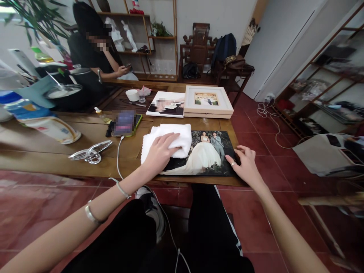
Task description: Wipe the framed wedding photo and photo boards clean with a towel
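Note:
A large wedding photo print [207, 153] lies flat near the front edge of the wooden table [57, 151]. A folded white towel [170, 138] rests on its left part. My left hand [159, 151] lies flat on the towel, fingers stretched out and pressing down. At the print's right edge my right hand [246, 161] steadies the corner, its fingers spread and fingertips touching the edge.
A white framed photo [207, 100] and another print [167, 103] lie farther back. A phone [124, 123] with a cable, a metal clip [89, 152], a small bottle [101, 113] and a white cup [132, 94] sit to the left. A person in black sits across the table.

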`<state>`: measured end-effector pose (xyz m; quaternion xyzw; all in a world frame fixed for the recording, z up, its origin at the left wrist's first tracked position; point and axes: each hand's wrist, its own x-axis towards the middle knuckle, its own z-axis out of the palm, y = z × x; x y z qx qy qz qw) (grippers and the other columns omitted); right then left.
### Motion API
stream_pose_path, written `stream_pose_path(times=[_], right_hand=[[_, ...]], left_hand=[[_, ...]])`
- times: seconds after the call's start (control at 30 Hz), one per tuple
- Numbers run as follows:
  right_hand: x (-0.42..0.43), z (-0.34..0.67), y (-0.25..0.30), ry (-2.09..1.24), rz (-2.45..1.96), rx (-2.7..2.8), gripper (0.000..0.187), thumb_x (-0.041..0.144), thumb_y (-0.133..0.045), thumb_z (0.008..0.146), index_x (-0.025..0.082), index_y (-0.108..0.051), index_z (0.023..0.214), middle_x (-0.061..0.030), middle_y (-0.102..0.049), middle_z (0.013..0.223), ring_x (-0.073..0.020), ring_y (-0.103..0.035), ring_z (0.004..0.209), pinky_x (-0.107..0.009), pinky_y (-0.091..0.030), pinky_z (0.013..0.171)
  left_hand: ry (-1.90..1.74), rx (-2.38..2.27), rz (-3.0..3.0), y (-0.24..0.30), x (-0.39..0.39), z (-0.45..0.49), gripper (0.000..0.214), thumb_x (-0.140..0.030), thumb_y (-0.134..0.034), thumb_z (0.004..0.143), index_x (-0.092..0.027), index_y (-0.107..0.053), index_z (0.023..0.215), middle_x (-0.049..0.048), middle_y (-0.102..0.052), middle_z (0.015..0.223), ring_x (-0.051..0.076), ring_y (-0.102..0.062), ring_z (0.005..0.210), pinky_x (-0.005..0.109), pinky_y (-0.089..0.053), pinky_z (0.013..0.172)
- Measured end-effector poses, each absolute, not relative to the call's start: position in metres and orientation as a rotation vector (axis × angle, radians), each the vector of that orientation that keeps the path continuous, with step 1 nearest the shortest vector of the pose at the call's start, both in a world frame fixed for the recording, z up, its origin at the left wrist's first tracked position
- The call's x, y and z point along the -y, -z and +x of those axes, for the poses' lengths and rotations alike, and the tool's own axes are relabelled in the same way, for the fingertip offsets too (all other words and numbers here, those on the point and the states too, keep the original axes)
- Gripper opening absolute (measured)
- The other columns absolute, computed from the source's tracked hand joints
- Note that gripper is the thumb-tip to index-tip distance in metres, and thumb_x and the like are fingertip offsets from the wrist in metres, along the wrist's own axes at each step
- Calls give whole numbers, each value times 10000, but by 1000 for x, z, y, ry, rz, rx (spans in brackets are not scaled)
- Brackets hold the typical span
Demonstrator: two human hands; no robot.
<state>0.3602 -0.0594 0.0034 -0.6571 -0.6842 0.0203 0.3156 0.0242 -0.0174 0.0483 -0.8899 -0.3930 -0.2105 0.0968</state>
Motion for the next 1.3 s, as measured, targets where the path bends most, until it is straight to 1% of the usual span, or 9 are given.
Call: stream_pose_path(times=[0.17, 0.27, 0.37, 0.53, 0.67, 0.83, 1.0, 1.13, 1.3], right_hand=[[34, 350, -16, -195, -1689, 1840, 387, 580, -545, 837, 205, -599, 757, -150, -652, 999, -326, -568, 1001, -512, -463, 906], [4, 339, -16, -313, -1643, 1689, 342, 529, -576, 824, 204, -629, 913, -112, -688, 933, -276, -629, 851, -465, -515, 803], [-21, 327, -7, -354, -1561, 1556, 488, 473, -645, 759, 194, -591, 1155, -142, -667, 1128, -293, -640, 981, -477, -521, 855], [-23, 321, 1, -344, -1437, 1707, 419, 449, -655, 764, 211, -663, 1109, -144, -499, 1422, -311, -474, 1311, -504, -368, 1089], [-12, 323, -5, -340, -1317, 1732, 317, 411, -664, 782, 224, -700, 1035, -124, -494, 1438, -284, -464, 1331, -468, -358, 1105], [-13, 322, -8, -332, -1316, 1678, 244, 387, -678, 774, 218, -718, 945, -135, -555, 1375, -286, -525, 1270, -470, -391, 1072], [-16, 321, -6, -358, -1336, 1695, 235, 379, -680, 765, 235, -710, 949, -121, -596, 1327, -280, -546, 1241, -487, -389, 1066], [-16, 321, -6, -364, -1336, 1685, 229, 366, -679, 765, 232, -709, 948, -120, -605, 1313, -285, -553, 1229, -493, -391, 1057], [-16, 322, -5, -373, -1312, 1661, 240, 351, -672, 774, 211, -706, 966, -138, -604, 1309, -279, -557, 1222, -479, -412, 1036]], left_hand=[[509, 1340, -2639, -32, 18, 27, 467, 28, -479, 707, -149, -726, 1062, 142, -465, 1462, 360, -448, 1319, 516, -418, 998], [611, 1389, -2654, -26, 11, 19, 511, 27, -473, 673, -168, -724, 1072, 105, -508, 1434, 329, -431, 1342, 509, -397, 1031], [695, 1399, -2648, -22, 5, 11, 510, 18, -466, 660, -182, -729, 1048, 90, -532, 1413, 313, -436, 1340, 505, -397, 1035], [828, 1365, -2565, -11, -2, 3, 447, -14, -461, 712, -175, -714, 1043, 106, -567, 1353, 299, -493, 1275, 474, -419, 1035], [819, 1331, -2554, -10, -9, -2, 411, -22, -445, 744, -164, -696, 1036, 145, -608, 1249, 302, -546, 1178, 477, -467, 974], [697, 1243, -2622, -53, -21, -3, 290, -95, -461, 827, -164, -679, 1006, 153, -587, 1259, 303, -538, 1190, 467, -491, 958], [911, 1191, -2441, -115, -37, 1, 153, -243, -566, 862, -144, -612, 754, 96, -437, 1467, 313, -294, 1417, 494, -310, 1148], [794, 1210, -2605, -141, -49, 4, 267, -235, -533, 889, -147, -540, 637, 123, -662, 1091, 233, -623, 1055, 393, -500, 969], [774, 1289, -2341, -164, -53, 5, 347, -389, -517, 955, -72, -594, 838, 95, -594, 1026, 188, -587, 981, 365, -498, 912]])
